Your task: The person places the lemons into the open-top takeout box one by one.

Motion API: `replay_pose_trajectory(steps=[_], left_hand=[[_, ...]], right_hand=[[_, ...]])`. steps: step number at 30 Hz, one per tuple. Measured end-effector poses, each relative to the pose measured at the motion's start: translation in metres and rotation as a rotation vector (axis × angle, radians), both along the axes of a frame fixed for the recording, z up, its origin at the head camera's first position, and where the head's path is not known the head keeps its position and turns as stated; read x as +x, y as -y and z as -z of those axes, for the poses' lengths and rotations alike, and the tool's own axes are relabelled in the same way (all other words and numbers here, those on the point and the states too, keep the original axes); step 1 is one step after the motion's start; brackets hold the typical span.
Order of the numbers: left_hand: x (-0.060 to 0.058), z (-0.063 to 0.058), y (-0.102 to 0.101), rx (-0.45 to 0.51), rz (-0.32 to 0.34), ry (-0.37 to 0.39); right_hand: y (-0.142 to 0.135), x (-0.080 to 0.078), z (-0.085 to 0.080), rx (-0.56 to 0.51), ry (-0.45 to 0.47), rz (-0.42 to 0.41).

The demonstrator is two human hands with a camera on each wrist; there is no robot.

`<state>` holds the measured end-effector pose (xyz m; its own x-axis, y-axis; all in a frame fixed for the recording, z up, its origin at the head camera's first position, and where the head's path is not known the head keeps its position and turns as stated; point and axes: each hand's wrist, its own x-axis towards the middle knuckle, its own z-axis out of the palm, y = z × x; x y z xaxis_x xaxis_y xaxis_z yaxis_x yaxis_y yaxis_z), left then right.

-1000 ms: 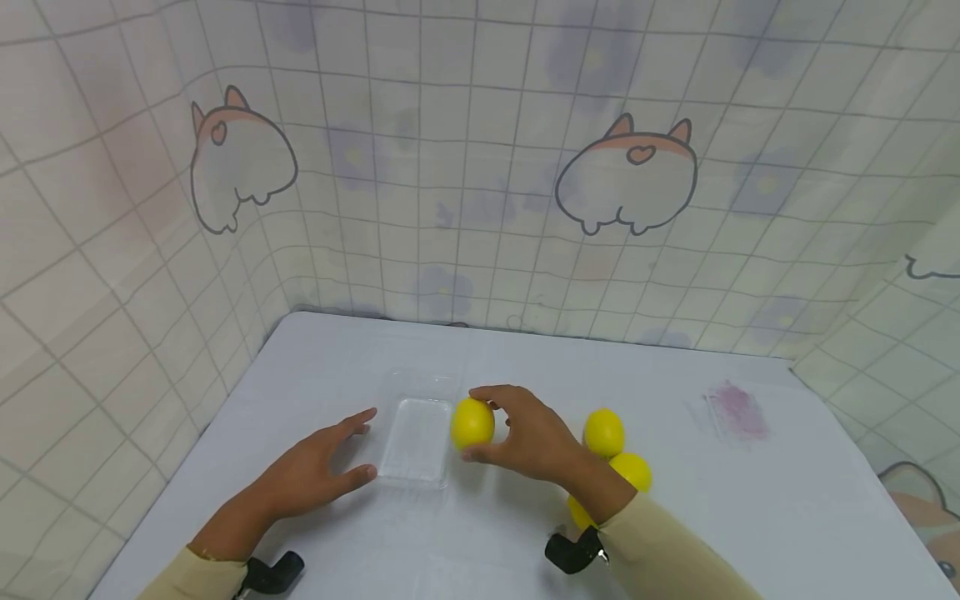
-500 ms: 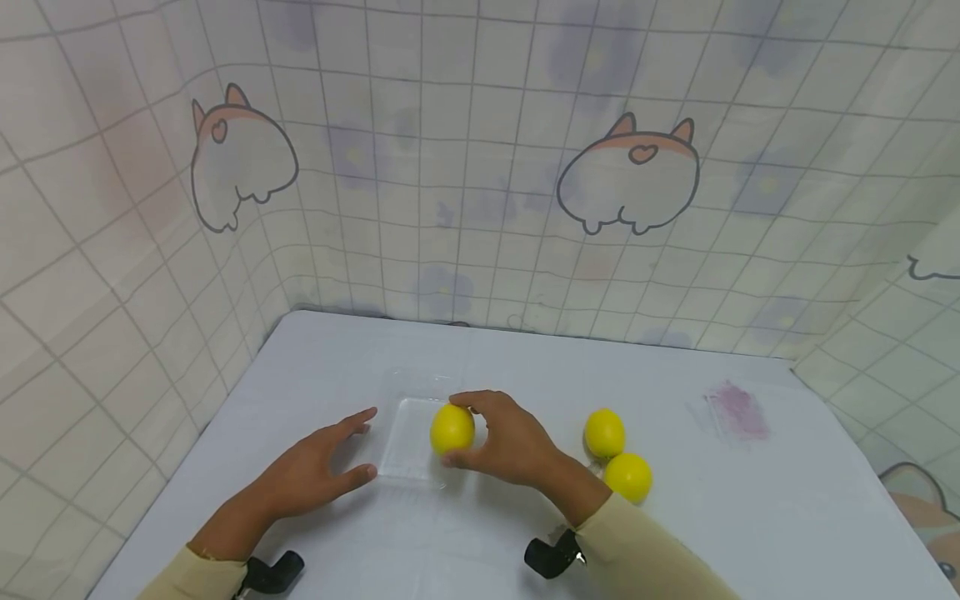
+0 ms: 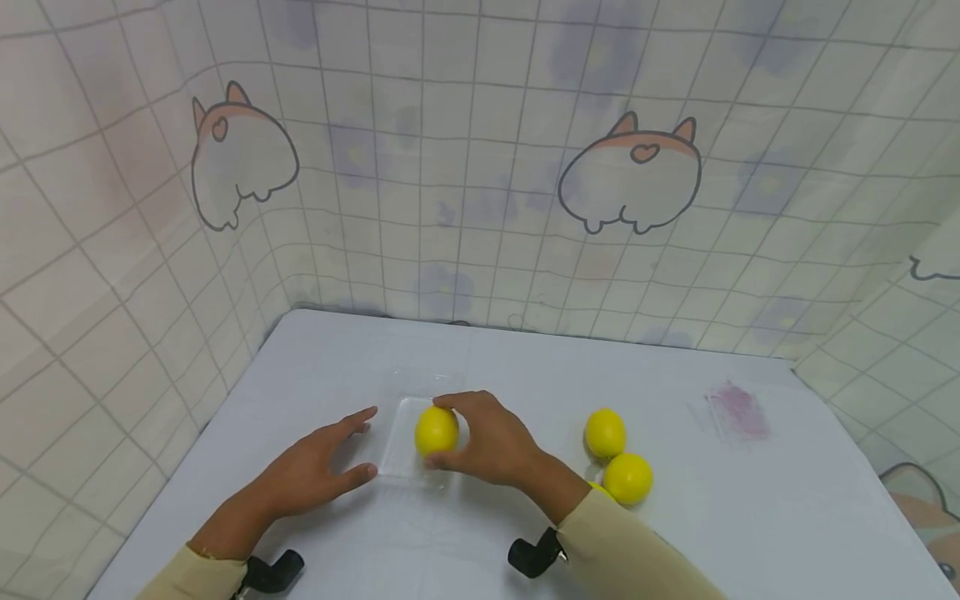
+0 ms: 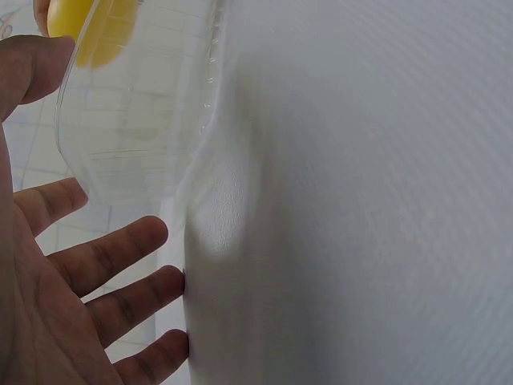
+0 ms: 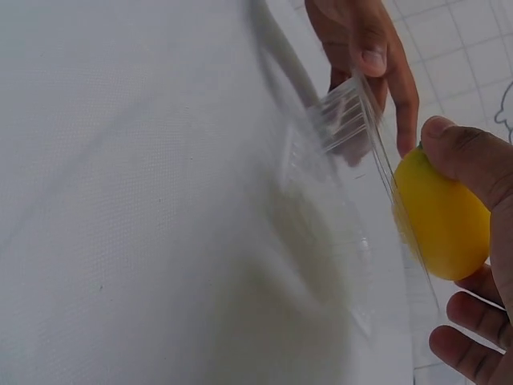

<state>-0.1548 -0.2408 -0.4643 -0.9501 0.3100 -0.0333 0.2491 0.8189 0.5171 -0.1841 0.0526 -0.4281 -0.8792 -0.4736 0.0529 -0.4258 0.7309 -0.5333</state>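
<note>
In the head view my right hand (image 3: pixel 498 442) pinches a yellow lemon (image 3: pixel 435 432) between thumb and fingers, over the right part of a clear plastic container (image 3: pixel 399 462). The right wrist view shows a green spot at the end of the held lemon (image 5: pixel 441 220), whose lower side dips behind the container's clear rim. My left hand (image 3: pixel 307 471) lies at the container's left side with fingers spread and nothing in it. In the left wrist view its thumb is close to the rim of the container (image 4: pixel 136 136); whether they touch I cannot tell.
Right of my right forearm, two lemons (image 3: pixel 604 433) (image 3: pixel 628 477) sit together on the white table (image 3: pixel 675 550). A third lemon (image 3: pixel 597 490) is mostly hidden by the sleeve. Farther right lies a clear, pinkish flat item (image 3: pixel 737 411). Patterned cloth (image 3: pixel 480 183) hangs behind the table.
My right hand has carried the lemon leftward, from beside the container's right edge to over its inside. The left hand has stayed where it was.
</note>
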Motion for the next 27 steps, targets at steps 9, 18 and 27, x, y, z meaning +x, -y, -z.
replay_pose_trajectory(steps=[9,18,27], left_hand=[[0.000,0.000,0.000,-0.002,0.004,-0.006],[0.000,-0.001,0.000,0.002,0.000,0.004],[0.001,-0.001,0.000,0.008,0.000,0.004]], right_hand=[[0.011,-0.002,0.007,0.055,-0.002,-0.012],[0.019,-0.003,0.010,0.123,-0.007,-0.040],[0.018,-0.003,0.014,0.148,-0.042,-0.117]])
